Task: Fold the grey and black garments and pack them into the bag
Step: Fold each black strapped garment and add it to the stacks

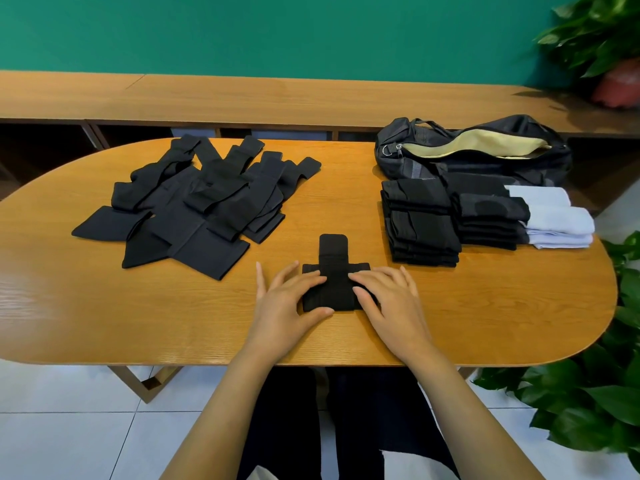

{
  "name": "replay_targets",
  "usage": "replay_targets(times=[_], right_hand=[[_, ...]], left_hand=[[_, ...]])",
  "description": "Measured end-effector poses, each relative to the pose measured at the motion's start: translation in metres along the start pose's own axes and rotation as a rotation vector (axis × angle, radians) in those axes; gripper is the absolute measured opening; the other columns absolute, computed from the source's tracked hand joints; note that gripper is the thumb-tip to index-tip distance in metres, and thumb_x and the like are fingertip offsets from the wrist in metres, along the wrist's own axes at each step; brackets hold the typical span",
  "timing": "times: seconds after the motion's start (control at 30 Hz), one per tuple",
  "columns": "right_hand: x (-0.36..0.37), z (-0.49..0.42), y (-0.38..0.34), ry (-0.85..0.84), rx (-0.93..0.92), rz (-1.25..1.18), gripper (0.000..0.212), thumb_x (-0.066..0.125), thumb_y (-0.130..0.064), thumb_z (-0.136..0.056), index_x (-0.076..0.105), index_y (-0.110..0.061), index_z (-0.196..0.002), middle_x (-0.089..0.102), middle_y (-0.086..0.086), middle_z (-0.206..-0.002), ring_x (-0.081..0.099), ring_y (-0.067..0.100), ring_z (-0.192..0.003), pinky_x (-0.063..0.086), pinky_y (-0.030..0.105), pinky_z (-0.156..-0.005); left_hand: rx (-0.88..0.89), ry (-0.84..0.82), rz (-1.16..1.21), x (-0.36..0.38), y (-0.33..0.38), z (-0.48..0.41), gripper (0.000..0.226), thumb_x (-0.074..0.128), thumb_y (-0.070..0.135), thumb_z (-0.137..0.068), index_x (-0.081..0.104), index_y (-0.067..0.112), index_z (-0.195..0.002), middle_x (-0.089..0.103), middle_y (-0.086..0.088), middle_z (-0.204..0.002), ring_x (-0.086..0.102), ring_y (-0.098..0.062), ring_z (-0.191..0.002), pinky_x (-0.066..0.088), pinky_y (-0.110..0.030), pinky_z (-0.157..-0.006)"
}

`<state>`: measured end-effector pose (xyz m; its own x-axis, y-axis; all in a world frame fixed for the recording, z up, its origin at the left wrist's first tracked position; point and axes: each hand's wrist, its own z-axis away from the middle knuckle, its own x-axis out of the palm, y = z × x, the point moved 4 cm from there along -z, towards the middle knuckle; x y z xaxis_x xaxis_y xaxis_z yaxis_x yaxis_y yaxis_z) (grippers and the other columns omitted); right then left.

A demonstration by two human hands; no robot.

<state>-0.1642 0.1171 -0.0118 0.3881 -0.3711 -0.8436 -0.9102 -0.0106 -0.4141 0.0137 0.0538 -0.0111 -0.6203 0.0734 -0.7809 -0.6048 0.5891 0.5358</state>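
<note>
Forearms [221, 410] are reaching over the wooden table [485, 323], green wall [277, 29] sitting behind it. Both the left hand [287, 306] and right hand [391, 303] are pressing flat, fingers spread, on a black garment [332, 251] near the table's front edge; the bag [485, 168] is sitting at its far right end.

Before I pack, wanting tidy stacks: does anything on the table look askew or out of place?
Only the unfolded black pile at left lies crisscrossed. The folded black stacks beside the bag sit square.

It looks like an office or lounge: an oval wooden table [485, 306], a long low wooden cabinet [242, 98] against a teal wall [277, 29], white floor tiles [69, 427], and potted plants [606, 36].
</note>
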Motion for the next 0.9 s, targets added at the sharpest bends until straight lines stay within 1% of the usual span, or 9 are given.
replay_targets(times=[0.17, 0.27, 0.37, 0.43, 0.6, 0.63, 0.73, 0.83, 0.9], right_hand=[[-0.003, 0.001, -0.002, -0.021, -0.031, -0.073, 0.056, 0.037, -0.071, -0.087, 0.057, -0.039, -0.129, 0.054, -0.023, -0.124, 0.034, -0.001, -0.125, 0.006, 0.035, -0.118], [-0.004, 0.002, -0.004, 0.014, -0.099, -0.068, 0.049, 0.051, -0.067, -0.084, 0.061, -0.038, -0.122, 0.051, -0.022, -0.126, 0.033, 0.001, -0.126, 0.008, 0.040, -0.119], [-0.007, 0.002, -0.003, 0.082, -0.100, -0.119, 0.026, 0.059, -0.042, -0.086, 0.069, -0.031, -0.108, 0.062, -0.016, -0.120, 0.040, 0.005, -0.125, 0.016, 0.045, -0.117], [-0.009, 0.002, -0.002, 0.109, -0.075, -0.147, 0.023, 0.060, -0.036, -0.086, 0.071, -0.029, -0.106, 0.064, -0.013, -0.112, 0.040, -0.001, -0.120, 0.015, 0.043, -0.117], [-0.011, 0.003, 0.001, 0.192, -0.041, -0.229, 0.035, 0.054, -0.049, -0.086, 0.072, -0.027, -0.106, 0.053, -0.016, -0.102, 0.032, -0.019, -0.110, 0.020, 0.043, -0.114], [-0.010, 0.003, 0.003, 0.183, -0.014, -0.251, 0.036, 0.054, -0.052, -0.085, 0.071, -0.029, -0.108, 0.054, -0.016, -0.103, 0.034, -0.016, -0.112, 0.022, 0.043, -0.114], [-0.009, 0.003, 0.006, 0.108, 0.092, -0.237, 0.037, 0.061, -0.056, -0.081, 0.067, -0.036, -0.112, 0.051, -0.015, -0.110, 0.041, 0.008, -0.119, 0.028, 0.038, -0.109], [-0.005, 0.001, 0.008, 0.037, 0.179, -0.215, 0.028, 0.066, -0.044, -0.084, 0.064, -0.037, -0.112, 0.047, -0.014, -0.111, 0.041, 0.015, -0.118, 0.030, 0.030, -0.097], [-0.005, 0.001, 0.011, 0.050, 0.202, -0.216, 0.024, 0.064, -0.042, -0.087, 0.065, -0.031, -0.109, 0.050, -0.010, -0.107, 0.044, 0.018, -0.116, 0.031, 0.028, -0.090]], left_hand=[[0.023, 0.061, 0.036, -0.002, 0.000, 0.002, 0.060, 0.035, 0.071, -0.086, 0.064, 0.033, -0.121, 0.062, 0.017, -0.126, 0.033, -0.004, -0.135, -0.017, -0.043, -0.118], [0.015, 0.078, 0.072, -0.004, 0.001, 0.002, 0.067, 0.029, 0.076, -0.085, 0.069, 0.030, -0.115, 0.064, 0.020, -0.117, 0.037, -0.003, -0.131, -0.015, -0.042, -0.118], [0.017, 0.074, 0.088, -0.005, 0.001, 0.002, 0.064, 0.035, 0.082, -0.078, 0.069, 0.036, -0.109, 0.058, 0.031, -0.109, 0.035, 0.002, -0.128, -0.013, -0.044, -0.118], [0.016, 0.056, 0.076, -0.004, 0.000, 0.002, 0.061, 0.046, 0.081, -0.073, 0.067, 0.039, -0.111, 0.055, 0.033, -0.111, 0.032, 0.004, -0.128, -0.012, -0.046, -0.118], [0.001, 0.079, 0.079, -0.003, -0.002, 0.001, 0.035, 0.057, 0.052, -0.082, 0.070, 0.032, -0.108, 0.062, 0.025, -0.111, 0.042, -0.005, -0.123, -0.007, -0.048, -0.119], [-0.008, 0.096, 0.105, -0.003, -0.003, 0.002, 0.032, 0.057, 0.047, -0.084, 0.071, 0.030, -0.106, 0.063, 0.024, -0.107, 0.045, -0.006, -0.121, -0.006, -0.046, -0.120], [-0.051, 0.140, 0.150, -0.004, -0.007, 0.003, 0.024, 0.061, 0.039, -0.087, 0.073, 0.022, -0.099, 0.064, 0.015, -0.097, 0.048, -0.005, -0.114, -0.004, -0.040, -0.121], [-0.086, 0.163, 0.184, -0.006, -0.009, 0.002, 0.020, 0.064, 0.037, -0.086, 0.070, 0.023, -0.099, 0.060, 0.015, -0.093, 0.049, -0.001, -0.108, -0.002, -0.040, -0.121], [-0.110, 0.172, 0.206, -0.006, -0.010, 0.001, 0.026, 0.063, 0.039, -0.086, 0.066, 0.023, -0.107, 0.061, 0.017, -0.088, 0.050, 0.002, -0.104, 0.002, -0.045, -0.121]])
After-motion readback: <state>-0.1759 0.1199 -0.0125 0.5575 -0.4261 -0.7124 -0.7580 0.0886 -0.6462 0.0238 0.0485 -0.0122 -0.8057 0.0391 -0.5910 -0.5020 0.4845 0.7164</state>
